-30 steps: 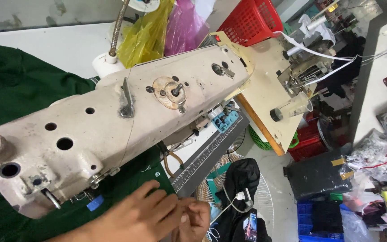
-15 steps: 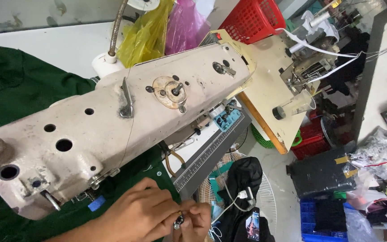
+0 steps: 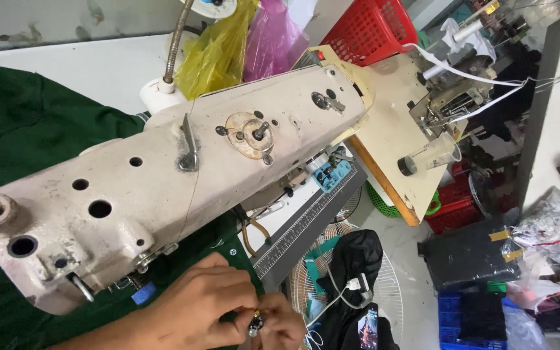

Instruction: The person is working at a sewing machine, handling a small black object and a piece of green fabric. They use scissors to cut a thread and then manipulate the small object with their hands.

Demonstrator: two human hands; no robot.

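Both hands, left hand [image 3: 192, 310] and right hand [image 3: 285, 324], closed tight on a tiny metal part [image 3: 255, 322] at the bottom middle, beside green cloth [image 3: 27, 136]; easy to drop if fingers slip.

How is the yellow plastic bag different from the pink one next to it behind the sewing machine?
The yellow plastic bag sits left of the pink plastic bag and nearer the lamp's flexible neck. The yellow bag is see-through with a glossy, crinkled surface; the pink bag looks cloudier and softer in its folds. The yellow bag reaches lower, down to the sewing machine; the pink bag ends higher. Both are thin, crumpled plastic bags bunched side by side behind the machine.
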